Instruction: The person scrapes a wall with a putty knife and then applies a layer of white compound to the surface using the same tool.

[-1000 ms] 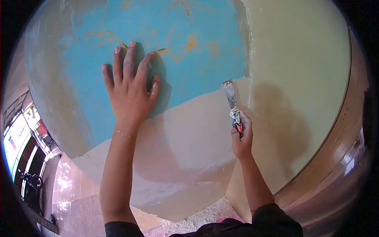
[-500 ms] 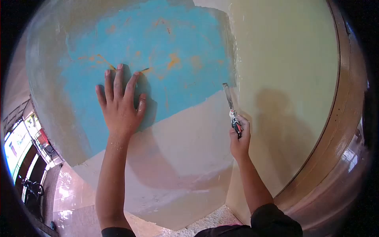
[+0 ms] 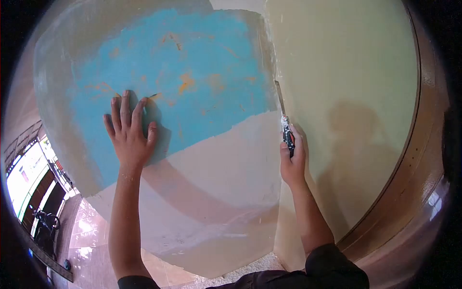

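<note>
My left hand (image 3: 130, 137) lies spread on the wall, its fingers on the blue painted patch (image 3: 211, 62), which shows orange worn spots. Below that patch the wall is covered with a smooth pale layer (image 3: 216, 173). In my right hand (image 3: 294, 161) is a scraper (image 3: 284, 113), held by its black and red handle, which is spattered with white. Its narrow metal blade points upward at the corner line, where the blue patch meets the pale green wall (image 3: 337, 58). The blade shows nearly edge-on.
A brown wooden frame (image 3: 406, 168) curves along the right side. To the lower left are a tiled floor (image 3: 89, 236), a bright doorway (image 3: 29, 178) and a parked motorbike (image 3: 45, 224). White debris (image 3: 257, 267) lies at the wall's foot.
The scraper has moved up along the corner, and its blade has turned from showing its flat side to nearly edge-on. The view has shifted slightly; my left hand stays on the same patch.
</note>
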{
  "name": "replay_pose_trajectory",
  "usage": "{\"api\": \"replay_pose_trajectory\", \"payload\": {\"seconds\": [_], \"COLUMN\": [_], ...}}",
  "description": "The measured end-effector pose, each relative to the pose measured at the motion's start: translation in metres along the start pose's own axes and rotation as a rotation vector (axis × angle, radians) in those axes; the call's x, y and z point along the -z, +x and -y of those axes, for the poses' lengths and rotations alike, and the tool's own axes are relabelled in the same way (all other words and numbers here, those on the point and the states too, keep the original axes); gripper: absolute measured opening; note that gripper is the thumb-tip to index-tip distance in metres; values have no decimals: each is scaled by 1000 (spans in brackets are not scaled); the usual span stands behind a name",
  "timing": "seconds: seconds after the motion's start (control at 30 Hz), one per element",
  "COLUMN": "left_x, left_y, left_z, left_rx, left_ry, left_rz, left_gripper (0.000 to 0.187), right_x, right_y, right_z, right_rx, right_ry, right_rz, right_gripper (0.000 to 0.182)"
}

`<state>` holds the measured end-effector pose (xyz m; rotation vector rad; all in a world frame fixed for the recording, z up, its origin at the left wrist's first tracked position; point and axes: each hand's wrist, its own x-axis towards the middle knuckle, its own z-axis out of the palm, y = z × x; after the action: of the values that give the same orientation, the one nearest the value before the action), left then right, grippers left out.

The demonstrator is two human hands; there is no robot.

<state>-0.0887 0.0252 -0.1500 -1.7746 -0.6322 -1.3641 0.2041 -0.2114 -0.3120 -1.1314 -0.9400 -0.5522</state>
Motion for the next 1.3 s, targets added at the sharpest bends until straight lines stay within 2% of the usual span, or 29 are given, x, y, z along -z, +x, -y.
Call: {"api": "replay_pose_trajectory", "payload": {"seconds": [0.03,0.17,0.33,0.4,0.47,0.53,0.63,0.77,0.87,1.07,1.3], "left_x": [-2,3,4,2,2,2,-4,-7,-4,-5,-5], "left_y": [-1,-5,-4,2,19,41,64,62,61,61,61], "left_z": [0,2,1,1,-1,-3,-11,-11,-13,-13,-14], "left_rx": [-5,-1,-4,-25,-28,-29,23,25,61,61,65], "left_ry": [-2,18,49,87,106,125,182,159,173,152,138], "left_rz": [-9,-22,8,29,28,28,-27,-71,-42,-67,-75], "left_gripper": [62,60,66,68,67,66,61,61,61,61,61], "right_x": [1,6,-8,-17,-36,-50,-72,-75,-67,-78,-80], "right_y": [1,5,33,52,73,97,132,168,161,169,157], "right_z": [-2,7,22,31,38,52,68,106,128,119,124], "right_rx": [63,51,153,211,281,407,446,405,330,416,396], "right_ry": [-57,-118,-47,-48,-46,-180,-333,-484,-535,-527,-594], "right_rz": [-5,18,-18,46,13,25,18,104,173,127,183], "right_gripper": [48,51,57,55,54,51,42,35,36,37,39]}}
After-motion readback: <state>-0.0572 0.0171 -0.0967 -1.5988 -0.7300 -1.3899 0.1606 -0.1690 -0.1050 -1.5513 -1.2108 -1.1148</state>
